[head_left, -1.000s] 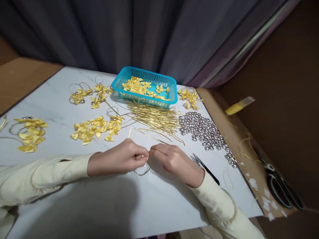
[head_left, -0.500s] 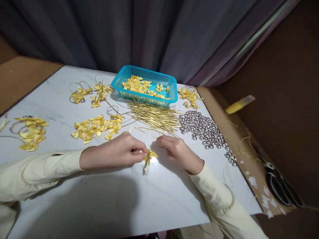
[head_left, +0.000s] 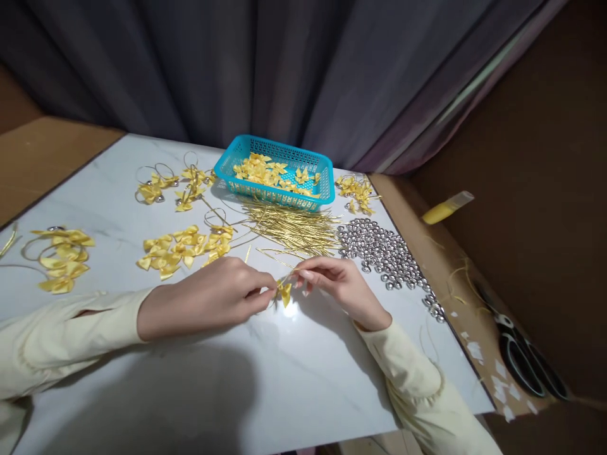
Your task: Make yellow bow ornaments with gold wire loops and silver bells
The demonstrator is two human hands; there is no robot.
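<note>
Between the thumb and forefinger of my left hand (head_left: pixel 213 291) is a small yellow satin ribbon bow (head_left: pixel 284 293), held just above the white table. My right hand (head_left: pixel 339 284) is at the bow's right, its thumb and forefinger pinched together close to it. Whatever those fingertips hold is too small to make out; a thin strand may run from them to the bow. Beyond my hands lies a pile of gold cords (head_left: pixel 294 229), with one loose cord reaching toward my right fingertips. A group of yellow bows (head_left: pixel 161 259) lies past my left hand.
A blue plastic basket (head_left: pixel 277 197) with yellow bows stands at the back. Silver bells (head_left: pixel 379 249) are heaped on the right. Bows with looped cords (head_left: pixel 64 259) lie at the left. Black-handled scissors (head_left: pixel 524 360) and a yellow glue-like tube (head_left: pixel 446 208) are beyond the table's right edge.
The bow has turned in my left fingers, from hanging lengthwise to showing its loops sideways. My right fingertips have come down and closed in a pinch beside it. The view has shifted slightly.
</note>
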